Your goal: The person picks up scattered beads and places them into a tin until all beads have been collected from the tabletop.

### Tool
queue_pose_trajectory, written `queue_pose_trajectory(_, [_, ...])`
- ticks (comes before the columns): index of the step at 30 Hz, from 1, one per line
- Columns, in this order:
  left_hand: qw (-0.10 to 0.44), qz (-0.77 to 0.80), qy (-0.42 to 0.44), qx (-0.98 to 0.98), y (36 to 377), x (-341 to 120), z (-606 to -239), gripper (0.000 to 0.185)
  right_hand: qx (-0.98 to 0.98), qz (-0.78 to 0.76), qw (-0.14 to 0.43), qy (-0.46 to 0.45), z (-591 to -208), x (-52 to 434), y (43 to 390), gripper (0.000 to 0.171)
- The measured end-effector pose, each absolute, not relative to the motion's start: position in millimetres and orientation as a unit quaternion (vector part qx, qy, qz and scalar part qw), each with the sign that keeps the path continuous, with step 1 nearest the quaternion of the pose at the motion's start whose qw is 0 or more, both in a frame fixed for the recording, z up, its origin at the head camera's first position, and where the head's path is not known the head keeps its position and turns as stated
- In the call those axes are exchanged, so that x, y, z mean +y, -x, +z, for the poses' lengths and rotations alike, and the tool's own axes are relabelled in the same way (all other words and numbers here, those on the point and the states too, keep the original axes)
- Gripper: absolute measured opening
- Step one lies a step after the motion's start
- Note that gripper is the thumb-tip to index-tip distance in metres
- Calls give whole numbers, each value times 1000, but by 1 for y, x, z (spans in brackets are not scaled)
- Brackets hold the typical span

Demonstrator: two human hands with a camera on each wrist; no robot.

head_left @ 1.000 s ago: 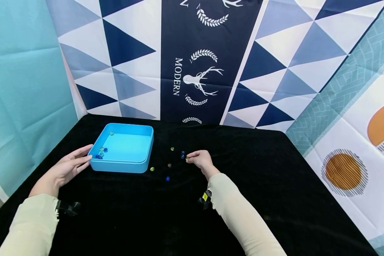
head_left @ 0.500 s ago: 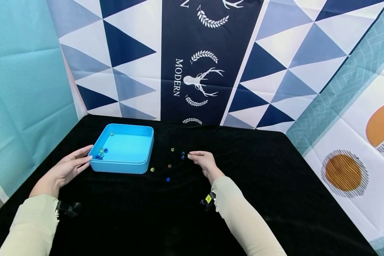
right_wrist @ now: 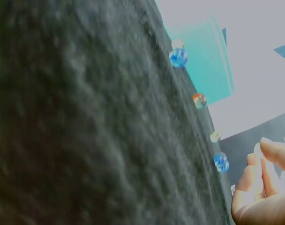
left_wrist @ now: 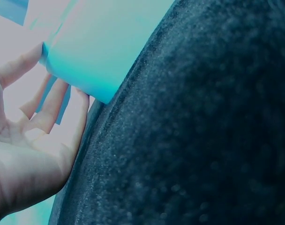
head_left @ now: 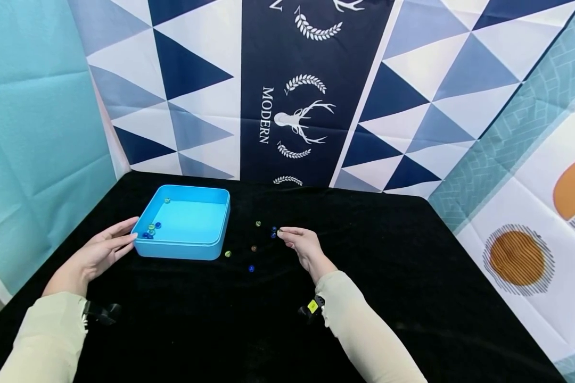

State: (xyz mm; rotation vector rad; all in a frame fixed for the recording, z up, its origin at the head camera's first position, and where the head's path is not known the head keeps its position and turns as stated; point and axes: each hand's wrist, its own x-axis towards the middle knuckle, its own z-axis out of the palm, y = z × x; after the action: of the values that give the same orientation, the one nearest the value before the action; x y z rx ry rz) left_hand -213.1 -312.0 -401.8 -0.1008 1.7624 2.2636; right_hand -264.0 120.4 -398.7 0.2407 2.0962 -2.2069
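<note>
Nearly straight-fingered, my left grip (head_left: 94, 255) touched a corner of the blue tray (head_left: 179, 251) on the black tabletop (head_left: 196, 319); off to its right, my right grip (head_left: 307, 250) pinched what seemed a yellow-green marble (head_left: 279, 233). Two blue marbles (head_left: 273, 235) lay just beside it; a careless nudge risked rolling them away. Only the head view showed marbles (head_left: 151, 227) inside.

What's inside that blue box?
The blue box holds one greenish marble toward the far left, plus blue and greenish marbles clustered front left. Its near wall hides whatever lies close behind it.
</note>
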Motion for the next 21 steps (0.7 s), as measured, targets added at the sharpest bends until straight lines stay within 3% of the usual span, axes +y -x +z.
queue_pose_trajectory(8, [138, 777, 37, 613, 213, -311, -400, 69, 668, -740, 41, -66, -394, 112, 256, 25])
queue_pose_trajectory(17, [140, 777, 36, 613, 213, -311, -400, 65, 660, -748, 46, -43, -389, 98, 249, 28])
queue_pose_trajectory(21, [138, 781, 37, 609, 212, -311, -399, 55, 651, -757, 47, -36, -387, 89, 248, 28])
